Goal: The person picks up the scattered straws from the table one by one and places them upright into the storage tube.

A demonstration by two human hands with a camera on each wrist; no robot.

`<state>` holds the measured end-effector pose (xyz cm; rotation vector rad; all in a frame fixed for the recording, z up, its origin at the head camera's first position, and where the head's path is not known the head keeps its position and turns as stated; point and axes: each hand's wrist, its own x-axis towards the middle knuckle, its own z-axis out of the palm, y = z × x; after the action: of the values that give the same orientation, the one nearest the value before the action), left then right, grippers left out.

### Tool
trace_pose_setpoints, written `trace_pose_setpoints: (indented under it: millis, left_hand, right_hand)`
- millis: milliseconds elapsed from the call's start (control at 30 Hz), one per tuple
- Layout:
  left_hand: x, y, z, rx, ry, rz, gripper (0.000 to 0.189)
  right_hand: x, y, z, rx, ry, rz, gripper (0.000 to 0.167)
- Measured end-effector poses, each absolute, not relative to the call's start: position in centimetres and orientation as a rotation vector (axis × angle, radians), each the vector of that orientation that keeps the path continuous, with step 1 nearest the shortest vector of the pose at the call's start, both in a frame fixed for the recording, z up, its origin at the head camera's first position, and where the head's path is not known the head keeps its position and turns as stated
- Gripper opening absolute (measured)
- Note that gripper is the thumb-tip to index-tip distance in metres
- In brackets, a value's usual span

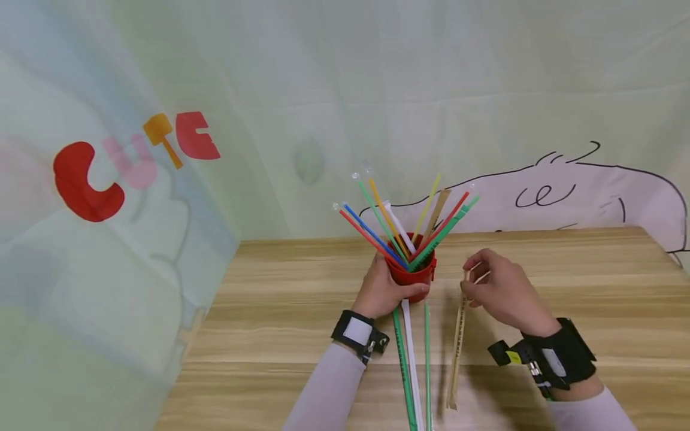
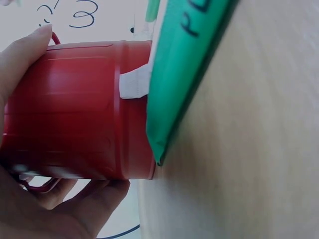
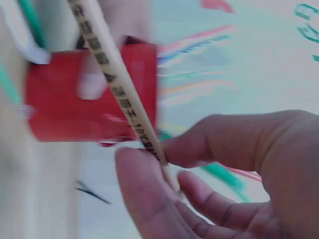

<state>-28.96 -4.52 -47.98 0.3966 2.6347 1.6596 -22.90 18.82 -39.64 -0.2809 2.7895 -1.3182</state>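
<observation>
My left hand [image 1: 384, 290] grips the side of a small red bucket [image 1: 416, 292] standing on the wooden table, thumb across its front. Colourful wrapped drinking straws fan out of the bucket, among them a blue straw [image 1: 372, 232], an orange straw [image 1: 384, 209] and a brown straw [image 1: 435, 214]. To the right of the bucket, my right hand [image 1: 501, 292] pinches the upper end of a beige paper-wrapped straw [image 3: 122, 92] printed with dark characters. That straw hangs tilted, its lower end toward me.
In front of the bucket lie a green wrapped straw [image 1: 403, 365], a white straw [image 1: 412, 365] and a thin green straw [image 1: 428, 365], side by side. A printed cloth backdrop [image 1: 323, 120] rises behind the table [image 1: 582, 287] and along its left side.
</observation>
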Motion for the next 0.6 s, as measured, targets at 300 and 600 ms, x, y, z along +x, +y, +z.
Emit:
trace_pose_setpoints:
  millis: [300, 600]
  left_hand:
    - [-28.9, -4.5, -48.0, 0.378, 2.640, 1.643, 0.098]
    - [-29.1, -4.4, -48.2, 0.379, 2.659, 1.636, 0.099]
  right_hand:
    - [-22.8, 20.1, -34.5, -0.310, 3.030, -1.598, 0.038]
    - [-24.5, 20.0, -31.5, -0.216, 3.078, -2.078, 0.037]
